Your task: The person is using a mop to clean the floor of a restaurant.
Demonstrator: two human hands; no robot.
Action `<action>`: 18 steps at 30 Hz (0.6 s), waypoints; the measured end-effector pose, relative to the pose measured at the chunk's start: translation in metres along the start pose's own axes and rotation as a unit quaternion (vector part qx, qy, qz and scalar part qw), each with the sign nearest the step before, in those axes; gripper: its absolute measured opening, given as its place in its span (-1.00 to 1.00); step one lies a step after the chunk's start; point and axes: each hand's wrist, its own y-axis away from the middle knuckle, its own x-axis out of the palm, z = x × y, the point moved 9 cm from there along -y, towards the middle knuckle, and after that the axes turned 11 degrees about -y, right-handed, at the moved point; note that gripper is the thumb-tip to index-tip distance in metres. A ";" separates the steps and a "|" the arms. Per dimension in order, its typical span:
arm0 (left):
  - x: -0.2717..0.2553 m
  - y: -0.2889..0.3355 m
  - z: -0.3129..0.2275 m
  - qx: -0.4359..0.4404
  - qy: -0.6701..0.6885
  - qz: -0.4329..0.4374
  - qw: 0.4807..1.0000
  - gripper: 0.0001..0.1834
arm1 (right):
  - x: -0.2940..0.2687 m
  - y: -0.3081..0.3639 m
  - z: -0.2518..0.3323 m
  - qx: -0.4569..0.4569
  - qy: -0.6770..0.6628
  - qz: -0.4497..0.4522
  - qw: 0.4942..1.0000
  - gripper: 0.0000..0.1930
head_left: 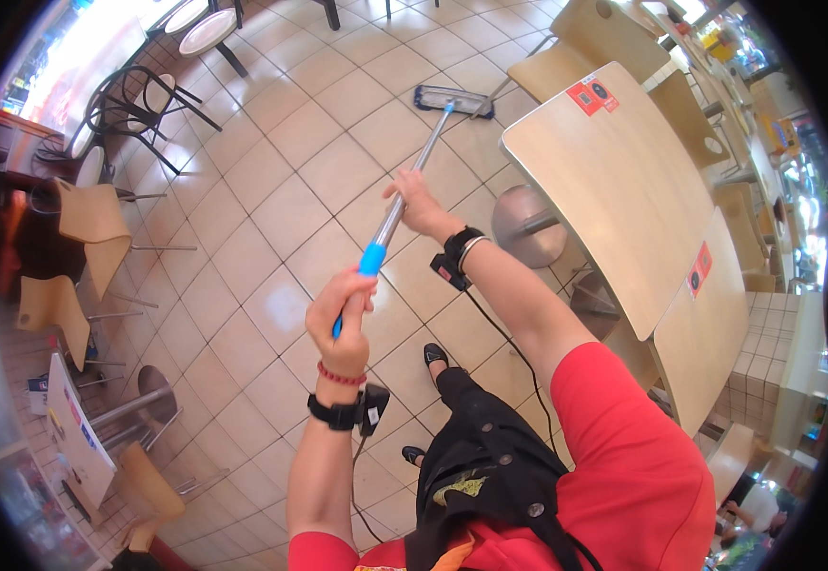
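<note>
A flat mop with a silver pole and a blue grip slants away from me across the floor. Around the blue grip at its upper end, my left hand is closed. Further down the metal pole, my right hand is wrapped round it. The wide mop head lies flat on the tiles, close to the leg of a wooden seat. Both wrists carry black straps with small devices and cables.
Light wooden tables with red stickers stand to the right, over a round metal base. Wooden chairs and black-framed chairs line the left. A white-topped table is at the lower left. Beige tiles cover the floor.
</note>
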 end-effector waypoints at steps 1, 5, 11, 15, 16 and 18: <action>-0.011 0.019 -0.004 -0.017 -0.012 -0.018 1.000 -0.82 | 0.013 0.009 0.012 -0.014 0.014 0.028 0.999 -0.60; -0.044 0.108 -0.038 -0.012 -0.032 -0.067 0.997 -0.81 | 0.048 0.049 0.025 0.062 0.002 0.224 0.973 -0.47; -0.136 0.253 -0.113 -0.060 -0.048 -0.092 0.993 -0.85 | 0.088 0.158 0.085 0.115 0.077 0.303 0.943 -0.79; -0.235 0.367 -0.168 -0.102 -0.093 -0.066 0.988 -0.84 | 0.145 0.277 0.196 0.031 0.128 0.336 0.933 -0.88; -0.260 0.387 -0.188 -0.102 -0.095 -0.066 0.988 -0.84 | 0.156 0.305 0.224 0.028 0.105 0.337 0.935 -0.87; -0.312 0.430 -0.238 -0.100 -0.098 -0.081 0.987 -0.86 | 0.186 0.364 0.291 0.021 0.059 0.356 0.932 -0.85</action>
